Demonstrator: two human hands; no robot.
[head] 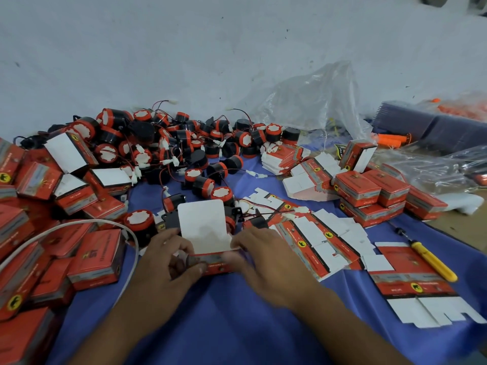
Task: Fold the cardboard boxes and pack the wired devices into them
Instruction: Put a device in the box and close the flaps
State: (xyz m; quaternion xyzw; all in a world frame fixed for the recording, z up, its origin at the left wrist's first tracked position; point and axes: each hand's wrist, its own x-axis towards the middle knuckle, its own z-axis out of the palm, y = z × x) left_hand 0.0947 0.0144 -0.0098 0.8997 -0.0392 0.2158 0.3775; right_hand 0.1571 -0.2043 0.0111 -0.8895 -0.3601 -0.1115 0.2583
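A small red cardboard box (210, 263) sits on the blue cloth in front of me, its white lid flap (201, 222) standing up open. My left hand (168, 259) grips the box's left end with curled fingers. At the right end my right hand (258, 251) holds the box, fingers curled on its rim. What is inside the box is hidden. A big heap of black and red round wired devices (168, 143) lies behind. Flat unfolded boxes (316, 233) spread to the right.
Closed red boxes are stacked at the left (97, 259) and at the right (369, 191). A yellow-handled screwdriver (432, 262) lies at the right. A white cable (79, 225) arcs over the left boxes. A clear plastic bag (311, 101) stands at the back against the wall.
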